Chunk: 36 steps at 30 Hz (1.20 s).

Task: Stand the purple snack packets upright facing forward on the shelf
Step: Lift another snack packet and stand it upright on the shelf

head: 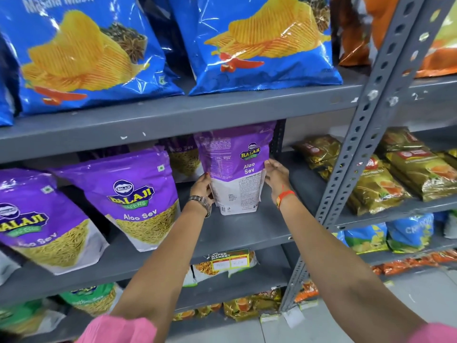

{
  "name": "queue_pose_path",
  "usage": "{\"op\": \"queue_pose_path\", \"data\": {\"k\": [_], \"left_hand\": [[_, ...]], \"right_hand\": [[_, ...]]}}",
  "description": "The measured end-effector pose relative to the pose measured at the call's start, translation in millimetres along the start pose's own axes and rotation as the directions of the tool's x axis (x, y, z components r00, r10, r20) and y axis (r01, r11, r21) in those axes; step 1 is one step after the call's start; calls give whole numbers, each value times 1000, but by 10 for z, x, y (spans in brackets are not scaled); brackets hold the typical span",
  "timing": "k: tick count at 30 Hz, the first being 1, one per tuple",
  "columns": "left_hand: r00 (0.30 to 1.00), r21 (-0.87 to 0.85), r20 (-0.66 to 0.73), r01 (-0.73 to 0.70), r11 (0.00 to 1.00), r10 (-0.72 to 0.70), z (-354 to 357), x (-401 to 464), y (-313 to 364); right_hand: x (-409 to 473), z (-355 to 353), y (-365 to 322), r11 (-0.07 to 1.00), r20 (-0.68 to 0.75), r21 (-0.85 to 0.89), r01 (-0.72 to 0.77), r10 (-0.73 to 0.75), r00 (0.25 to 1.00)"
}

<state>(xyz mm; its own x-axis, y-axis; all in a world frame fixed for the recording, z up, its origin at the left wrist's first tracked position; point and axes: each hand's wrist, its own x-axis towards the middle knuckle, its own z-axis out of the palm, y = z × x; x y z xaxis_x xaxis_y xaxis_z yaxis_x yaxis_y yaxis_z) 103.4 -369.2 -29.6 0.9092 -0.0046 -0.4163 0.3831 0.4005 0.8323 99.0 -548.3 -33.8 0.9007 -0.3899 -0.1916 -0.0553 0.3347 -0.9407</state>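
Head cam has my left hand (203,185) and right hand (276,178) clamped flat on the purple packet's (236,169) sides, steadying it upright on the shelf (247,231), though it's back-side out.

glossy plastic purple packet (236,169), matt metal shelf (237,233)

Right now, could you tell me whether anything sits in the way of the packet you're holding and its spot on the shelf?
Nothing visible does. The packet stands on bare shelf between both hands, its back side facing out; the nearest purple packet sits clear to its left.
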Motion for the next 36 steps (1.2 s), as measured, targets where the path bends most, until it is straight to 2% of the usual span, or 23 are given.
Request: {"op": "queue_pose_path", "data": {"k": [3, 5, 6, 8, 10, 11, 13, 16, 20, 23, 27, 29, 33, 36], "left_hand": [[977, 107, -168, -113, 988, 131, 43, -7, -6], [905, 202, -295, -253, 946, 305, 77, -73, -24], [869, 254, -306, -320, 913, 390, 90, -121, -51], [850, 338, -224, -390, 856, 476, 139, -199, -164], [880, 397, -74, -406, 823, 469, 237, -319, -291], [883, 449, 10, -424, 786, 470, 295, -396, -341], [844, 551, 129, -498, 670, 520, 399, -523, -418], [801, 610, 103, -519, 598, 590, 491, -669, -443], [795, 625, 54, -498, 601, 604, 419, -689, -438], [786, 548, 27, -529, 648, 618, 296, -678, -429], [850, 329, -66, -476, 816, 522, 98, -648, -333], [887, 256, -79, -423, 869, 455, 11, -610, -259], [944, 192, -42, -314, 930, 328, -85, -567, -110], [945, 106, -75, -311, 944, 319, -103, -470, -45]], "right_hand": [[-60, -108, -12, 1000, 31, -1, 1, -1, 1000], [-77, -149, -9, 1000, 53, -5, -1, 1, 999], [-82, -163, -3, 1000, 59, -25, 0, 1, 998], [-102, -175, 12, 998, 68, -67, 9, -5, 998], [-136, -183, 46, 996, 81, -85, 8, -1, 997], [-151, -183, 71, 997, 95, -82, 11, -3, 995], [-206, -173, 107, 997, 137, -77, 23, -13, 991], [-277, -141, 151, 996, 204, -79, 36, -19, 979], [-358, -78, 202, 984, 303, -170, 57, -3, 953], [-368, 2, 202, 974, 344, -217, 63, 16, 939], [-330, 85, 66, 997, 310, -74, 2, 21, 951], [-267, 87, 10, 999, 306, -39, -4, 16, 952], [-138, 171, -81, 998, 327, 26, -52, 41, 944], [-83, 245, -136, 999, 373, -7, -37, 37, 927]]}}
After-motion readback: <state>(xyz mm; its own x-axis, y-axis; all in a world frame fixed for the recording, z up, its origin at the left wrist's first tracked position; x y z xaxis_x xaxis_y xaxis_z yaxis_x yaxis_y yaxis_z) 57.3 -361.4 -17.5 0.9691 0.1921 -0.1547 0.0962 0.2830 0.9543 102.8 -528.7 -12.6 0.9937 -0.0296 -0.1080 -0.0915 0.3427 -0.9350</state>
